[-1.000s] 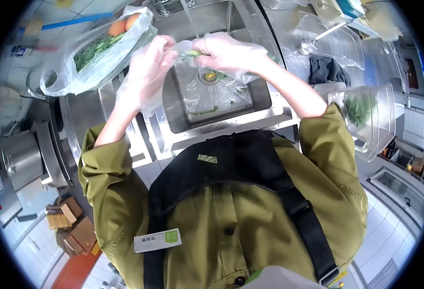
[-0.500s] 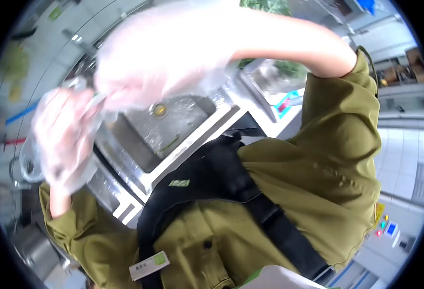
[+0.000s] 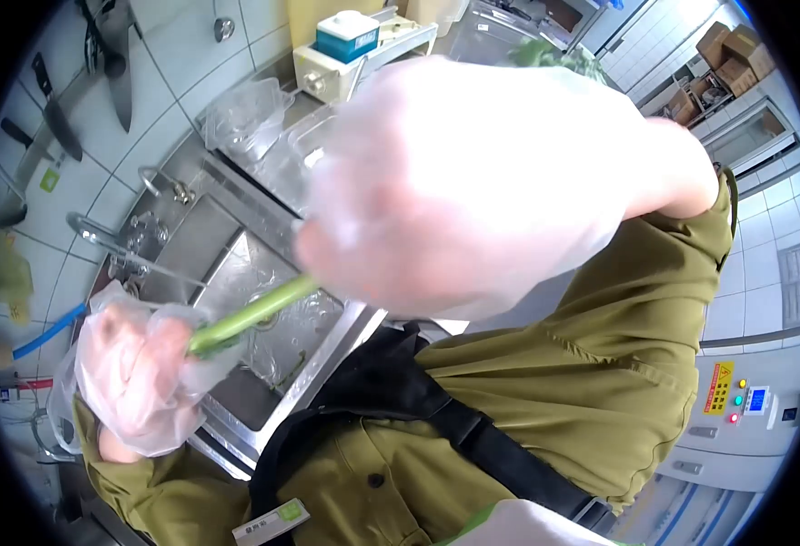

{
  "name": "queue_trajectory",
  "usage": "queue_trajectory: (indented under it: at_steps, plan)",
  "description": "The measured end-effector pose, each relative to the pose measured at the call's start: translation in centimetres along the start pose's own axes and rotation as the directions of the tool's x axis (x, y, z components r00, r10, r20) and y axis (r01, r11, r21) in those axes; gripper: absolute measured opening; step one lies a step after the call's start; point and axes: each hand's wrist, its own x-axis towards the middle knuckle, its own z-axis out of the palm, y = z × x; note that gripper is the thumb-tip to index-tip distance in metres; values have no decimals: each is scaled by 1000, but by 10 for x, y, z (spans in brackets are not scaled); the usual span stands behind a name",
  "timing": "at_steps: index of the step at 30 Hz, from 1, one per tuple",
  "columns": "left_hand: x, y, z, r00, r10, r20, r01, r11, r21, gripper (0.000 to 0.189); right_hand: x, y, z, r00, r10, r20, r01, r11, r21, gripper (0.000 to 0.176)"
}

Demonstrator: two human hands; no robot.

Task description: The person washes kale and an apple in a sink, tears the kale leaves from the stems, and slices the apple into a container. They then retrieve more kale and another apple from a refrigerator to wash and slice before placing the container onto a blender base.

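Both of my hands wear loose clear plastic gloves. A green stalk (image 3: pixel 254 317) runs between them above the metal sink (image 3: pixel 272 264). My left hand (image 3: pixel 140 373), at the lower left, is closed round the stalk's lower end. My right hand (image 3: pixel 400 200), large and blurred near the camera, is closed on its upper end. The glove and glare hide most of the right fingers. A thin green scrap (image 3: pixel 292 371) lies in the sink.
Knives (image 3: pixel 59 123) hang on the tiled wall at the upper left. Faucets (image 3: pixel 100 235) stand behind the sink. Clear plastic containers (image 3: pixel 245 118) and a teal-and-white box (image 3: pixel 347 36) are beyond it. Leafy greens (image 3: pixel 554 56) lie behind my right arm.
The view has shifted. My hands have moved apart, and the green stalk now shows between them. My right hand has come nearer the camera and to the right.
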Motion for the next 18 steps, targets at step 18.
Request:
queue_trajectory:
  at_steps: [18]
  plan:
    - [-90,-12,74,747,-614,256,619,782,69,13,-134,49,76,765,608,-212,-581,794,180,32]
